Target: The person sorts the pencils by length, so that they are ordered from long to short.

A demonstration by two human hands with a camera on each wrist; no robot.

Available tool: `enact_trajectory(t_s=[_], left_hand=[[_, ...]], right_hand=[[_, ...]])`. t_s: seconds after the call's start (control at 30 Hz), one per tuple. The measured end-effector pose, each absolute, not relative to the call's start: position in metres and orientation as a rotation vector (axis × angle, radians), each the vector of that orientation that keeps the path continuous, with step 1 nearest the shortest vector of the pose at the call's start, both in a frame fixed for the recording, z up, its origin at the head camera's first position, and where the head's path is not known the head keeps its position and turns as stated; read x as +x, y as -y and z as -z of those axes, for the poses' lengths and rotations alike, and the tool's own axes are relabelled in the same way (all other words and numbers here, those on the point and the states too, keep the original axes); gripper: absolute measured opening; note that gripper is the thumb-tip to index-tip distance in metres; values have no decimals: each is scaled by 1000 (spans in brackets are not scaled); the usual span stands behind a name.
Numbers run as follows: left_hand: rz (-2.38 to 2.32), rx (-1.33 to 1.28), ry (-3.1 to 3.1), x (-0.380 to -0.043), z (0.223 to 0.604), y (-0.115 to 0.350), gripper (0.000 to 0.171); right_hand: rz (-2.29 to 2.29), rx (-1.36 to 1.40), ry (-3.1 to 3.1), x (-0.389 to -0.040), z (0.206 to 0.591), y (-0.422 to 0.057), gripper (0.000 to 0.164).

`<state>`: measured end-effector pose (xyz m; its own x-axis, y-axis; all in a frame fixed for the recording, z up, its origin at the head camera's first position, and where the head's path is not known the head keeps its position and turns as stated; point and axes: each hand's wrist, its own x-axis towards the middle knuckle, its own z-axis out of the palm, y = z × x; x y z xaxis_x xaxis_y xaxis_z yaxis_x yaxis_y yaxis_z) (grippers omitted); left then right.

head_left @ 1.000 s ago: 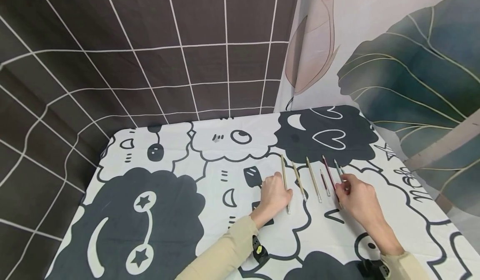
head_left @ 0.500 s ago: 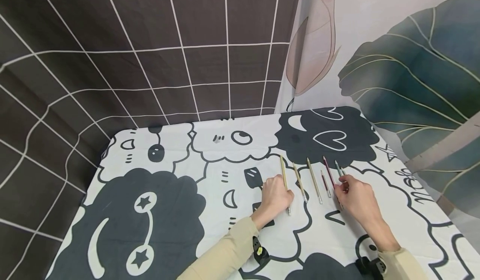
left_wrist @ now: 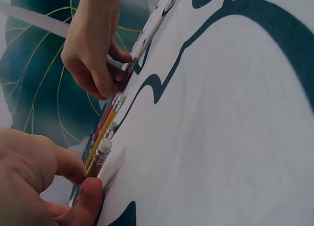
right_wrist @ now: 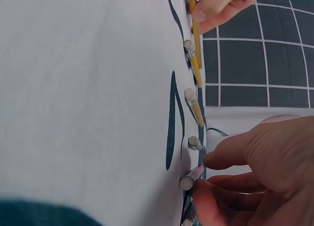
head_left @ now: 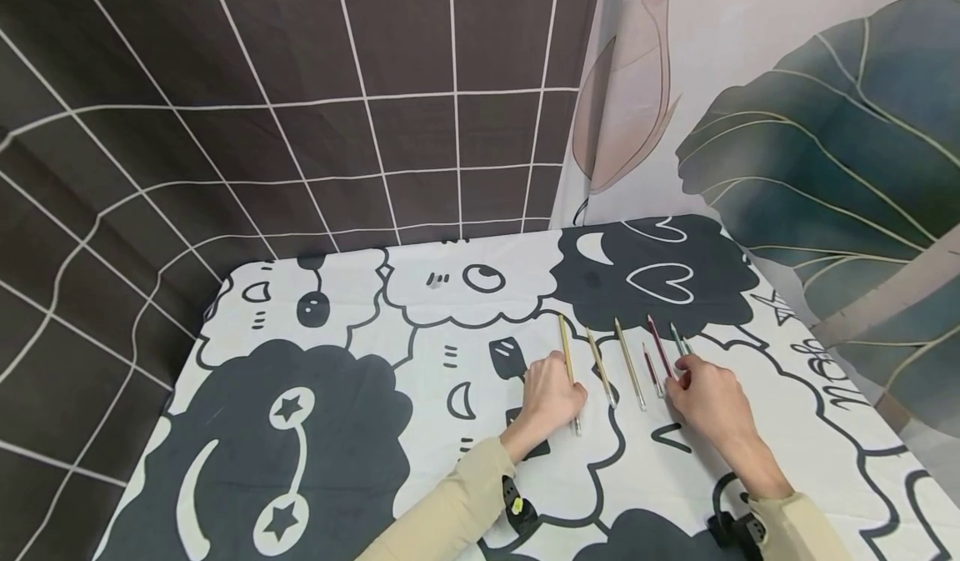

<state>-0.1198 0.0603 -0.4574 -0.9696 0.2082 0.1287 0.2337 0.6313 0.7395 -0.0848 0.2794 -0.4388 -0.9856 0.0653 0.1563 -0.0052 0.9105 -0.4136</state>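
Several pencils lie in a fanned row on the patterned cloth. My left hand (head_left: 551, 394) pinches the leftmost yellow pencil (head_left: 566, 338), its eraser end showing below the fingers; the left wrist view shows thumb and finger closed on it. Toward the right, my right hand (head_left: 712, 403) pinches the long dark red pencil (head_left: 657, 338) near its eraser end, also seen in the right wrist view as a metal-collared pencil end (right_wrist: 191, 178). A greenish pencil (head_left: 678, 340) lies just beyond that hand, partly hidden by it. Between the hands rest two yellow pencils and a short red pencil (head_left: 651, 369).
The table is covered by a black-and-white cartoon cloth (head_left: 465, 361). A dark grid-patterned curtain (head_left: 300, 111) hangs behind and to the left. A leaf-printed curtain (head_left: 817, 144) stands at the right.
Both hands keep their pencils and stay nearly in place. The right hand has shifted slightly left, and the tip of the leftmost yellow pencil has swung very slightly left.
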Motion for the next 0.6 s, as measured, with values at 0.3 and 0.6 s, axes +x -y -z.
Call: enact_trajectory(t_s=[0.3, 0.6], left_hand=[[1321, -372, 2802, -119, 459, -59, 16], [1329, -328, 2822, -117, 459, -59, 35]], right_hand=[[-611, -50, 2949, -87, 440, -279, 20], [-624, -77, 2966, -91, 442, -276, 18]])
